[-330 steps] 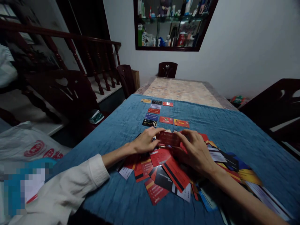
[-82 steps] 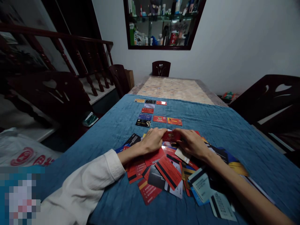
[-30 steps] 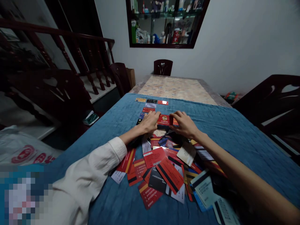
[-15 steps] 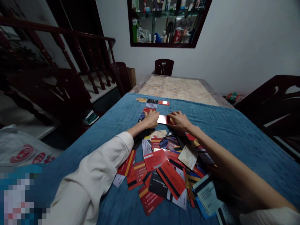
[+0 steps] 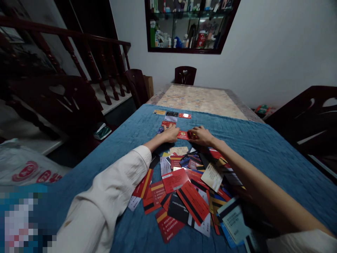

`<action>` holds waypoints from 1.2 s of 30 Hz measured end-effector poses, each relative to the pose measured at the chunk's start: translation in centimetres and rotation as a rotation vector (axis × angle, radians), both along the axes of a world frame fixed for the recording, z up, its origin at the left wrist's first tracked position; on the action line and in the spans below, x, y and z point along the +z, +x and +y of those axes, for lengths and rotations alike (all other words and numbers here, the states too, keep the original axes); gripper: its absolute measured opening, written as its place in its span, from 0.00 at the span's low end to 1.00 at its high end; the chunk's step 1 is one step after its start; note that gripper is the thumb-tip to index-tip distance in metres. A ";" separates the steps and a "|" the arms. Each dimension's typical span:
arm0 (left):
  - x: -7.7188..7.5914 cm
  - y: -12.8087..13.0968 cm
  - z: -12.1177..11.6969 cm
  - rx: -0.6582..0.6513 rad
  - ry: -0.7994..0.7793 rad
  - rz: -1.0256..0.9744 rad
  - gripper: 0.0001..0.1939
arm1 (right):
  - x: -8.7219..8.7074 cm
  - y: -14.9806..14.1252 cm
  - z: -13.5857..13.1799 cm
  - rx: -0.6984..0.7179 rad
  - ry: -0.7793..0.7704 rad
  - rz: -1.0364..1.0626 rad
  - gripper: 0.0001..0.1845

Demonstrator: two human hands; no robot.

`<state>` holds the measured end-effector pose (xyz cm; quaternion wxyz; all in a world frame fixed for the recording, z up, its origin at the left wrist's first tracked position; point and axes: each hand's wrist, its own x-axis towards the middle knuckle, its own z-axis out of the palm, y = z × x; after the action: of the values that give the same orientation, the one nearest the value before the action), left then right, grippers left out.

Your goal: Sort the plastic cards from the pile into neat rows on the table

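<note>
A red card (image 5: pixel 182 135) with a yellow emblem lies between my two hands on the blue cloth. My right hand (image 5: pixel 202 136) has its fingers closed on the card's right end, where a bit of yellow and black pattern shows under the fingertips. At the card's left end is my left hand (image 5: pixel 170 134), fingers bent and pressed together against it; its fingertips are partly hidden. Beyond the left hand lie another red card (image 5: pixel 169 123) and a partly covered blue card (image 5: pixel 160 130). Nearer me spreads a loose pile of cards (image 5: pixel 175 180), many face down with magnetic stripes.
Farther off, a yellow card (image 5: pixel 159 112), a black card (image 5: pixel 172 114), a red card (image 5: pixel 185 115) and a pale card (image 5: pixel 171 119) lie laid out. Blue cloth (image 5: pixel 237 140) covers the table's near part. Chairs (image 5: pixel 185 75) stand around; a plastic bag (image 5: pixel 28 168) is at left.
The red card between my hands has lost its white glare, and its red face with the emblem now shows. Both hands stay nearly in place; the view has shifted slightly.
</note>
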<state>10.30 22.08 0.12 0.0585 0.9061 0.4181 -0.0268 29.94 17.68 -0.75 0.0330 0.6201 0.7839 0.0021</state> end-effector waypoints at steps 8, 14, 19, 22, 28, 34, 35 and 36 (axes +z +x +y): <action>0.6 -0.1 0.1 -0.070 -0.005 0.027 0.12 | 0.2 0.0 0.2 0.016 -0.014 0.002 0.24; 0.7 -0.2 0.2 -0.097 0.001 0.023 0.12 | 0.3 0.0 0.1 0.046 -0.007 0.020 0.21; 0.5 0.0 0.5 -0.114 0.027 0.010 0.14 | 0.3 0.2 0.2 0.063 0.003 0.016 0.22; 0.5 0.1 0.4 -0.117 0.052 0.029 0.14 | 0.2 0.2 0.4 0.051 0.008 0.005 0.24; 0.8 -0.1 0.2 -0.119 0.046 0.011 0.13 | 0.5 -0.2 0.5 0.018 0.000 0.015 0.23; 0.8 -0.6 -0.5 -0.191 0.099 -0.030 0.13 | 0.8 -0.7 0.1 -0.002 -0.007 0.012 0.22; 0.9 -0.7 -0.7 -0.205 0.110 -0.030 0.13 | 0.8 -0.7 0.0 -0.001 -0.006 0.012 0.22; 1.0 -0.9 -1.0 -0.216 0.124 -0.031 0.13 | 0.9 -0.7 -0.1 0.002 -0.001 0.011 0.22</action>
<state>9.42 21.09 1.15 0.0058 0.9481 0.3178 0.0069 29.27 17.61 0.10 0.0288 0.6191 0.7848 -0.0018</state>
